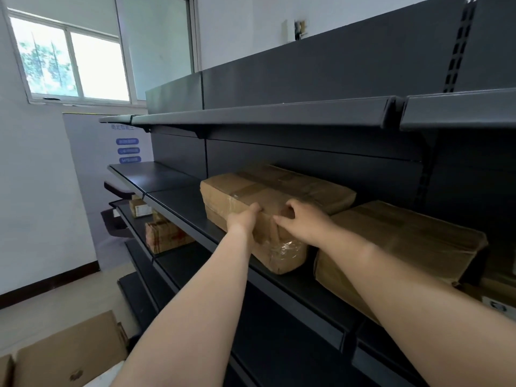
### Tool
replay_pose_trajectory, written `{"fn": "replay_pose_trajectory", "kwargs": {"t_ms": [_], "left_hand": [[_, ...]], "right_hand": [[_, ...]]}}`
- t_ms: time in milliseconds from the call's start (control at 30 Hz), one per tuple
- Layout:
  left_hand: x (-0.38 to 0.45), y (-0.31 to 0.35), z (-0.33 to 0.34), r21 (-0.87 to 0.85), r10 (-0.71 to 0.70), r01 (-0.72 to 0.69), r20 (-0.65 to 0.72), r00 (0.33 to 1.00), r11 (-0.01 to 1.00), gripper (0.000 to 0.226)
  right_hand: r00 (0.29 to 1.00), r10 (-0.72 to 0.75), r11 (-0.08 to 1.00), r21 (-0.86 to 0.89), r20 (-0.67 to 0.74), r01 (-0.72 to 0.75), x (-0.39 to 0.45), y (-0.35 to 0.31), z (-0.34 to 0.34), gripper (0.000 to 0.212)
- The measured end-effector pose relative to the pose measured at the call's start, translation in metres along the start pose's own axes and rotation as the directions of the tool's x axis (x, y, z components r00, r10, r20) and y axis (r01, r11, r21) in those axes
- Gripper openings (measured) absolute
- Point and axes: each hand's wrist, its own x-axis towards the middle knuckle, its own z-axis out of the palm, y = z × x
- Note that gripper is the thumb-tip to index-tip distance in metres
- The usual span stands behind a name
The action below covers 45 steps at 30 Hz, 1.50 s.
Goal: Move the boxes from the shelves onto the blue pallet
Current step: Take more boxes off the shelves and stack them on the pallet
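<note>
head | taped cardboard box lies on the middle shelf, near end past the lip | left hand and right hand curl over its near top edge | likely stiff, tape slick — grip under corners

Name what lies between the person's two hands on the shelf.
In the head view, only the taped box's near top corner lies between the left hand and right hand.

Bright window up at the left, a white banner with blue labels standing below, dark skirting along the wall.
</note>
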Motion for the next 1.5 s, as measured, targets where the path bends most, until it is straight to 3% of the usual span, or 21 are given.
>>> {"fn": "replay_pose_trajectory", "kwargs": {"t_ms": [100, 200, 400, 500, 667, 767, 867, 1000, 1100, 1233, 1333, 1500], "left_hand": [[0.003, 0.005, -0.03, -0.012, 0.035, -0.036, -0.085, 0.996, 0.999, 0.072], [0.003, 0.005, -0.08, 0.048, 0.062, -0.056, -0.131, 0.989, 0.997, 0.085], [-0.047, -0.006, -0.183, 0.108, 0.174, -0.157, -0.175, 0.969, 0.982, 0.048], [-0.083, -0.018, -0.234, 0.094, 0.193, -0.174, -0.254, 0.948, 0.98, 0.05], [-0.175, -0.044, -0.325, 0.085, 0.205, -0.187, -0.459, 0.865, 0.979, 0.051], [-0.239, -0.069, -0.373, 0.113, 0.203, -0.169, -0.593, 0.779, 0.979, 0.054], [-0.308, -0.102, -0.407, 0.116, 0.179, -0.139, -0.717, 0.673, 0.984, 0.049], [-0.393, -0.135, -0.438, 0.12, 0.13, -0.054, -0.834, 0.536, 0.991, 0.049], [-0.46, -0.149, -0.464, 0.105, 0.114, -0.044, -0.911, 0.397, 0.993, 0.044], [-0.557, -0.159, -0.501, 0.097, 0.119, -0.098, -0.957, 0.263, 0.99, 0.046], [-0.63, -0.16, -0.536, 0.091, 0.124, -0.144, -0.964, 0.234, 0.985, 0.052], [-0.741, -0.169, -0.618, 0.09, 0.097, -0.039, -0.961, 0.26, 0.995, 0.073]], "right_hand": [[1.0, 0.019, 0.998, 0.064, 0.019, -0.02, 0.004, -0.001, -0.002, 0.076], [0.998, 0.054, 0.998, -0.009, -0.027, -0.054, 0.008, -0.005, -0.002, 0.081], [0.987, 0.091, 0.99, -0.091, -0.129, -0.104, -0.003, -0.046, 0.029, 0.089], [0.992, 0.048, 0.999, 0.024, -0.117, -0.046, -0.022, -0.084, 0.047, 0.082], [0.982, -0.089, 0.951, 0.307, 0.165, 0.035, -0.084, -0.141, 0.098, 0.066], [0.958, -0.161, 0.865, 0.501, 0.239, 0.02, -0.127, -0.156, 0.147, 0.058], [0.875, -0.235, 0.794, 0.603, 0.424, -0.079, -0.172, -0.165, 0.202, 0.046], [0.636, -0.385, 0.751, 0.628, 0.669, -0.206, -0.239, -0.19, 0.253, 0.03], [0.503, -0.472, 0.711, 0.65, 0.724, -0.268, -0.296, -0.223, 0.28, 0.032], [0.402, -0.604, 0.643, 0.719, 0.688, -0.265, -0.382, -0.282, 0.296, 0.032], [0.352, -0.661, 0.617, 0.747, 0.662, -0.246, -0.447, -0.33, 0.306, 0.032], [0.338, -0.711, 0.593, 0.784, 0.617, -0.185, -0.557, -0.411, 0.338, 0.035]]}}
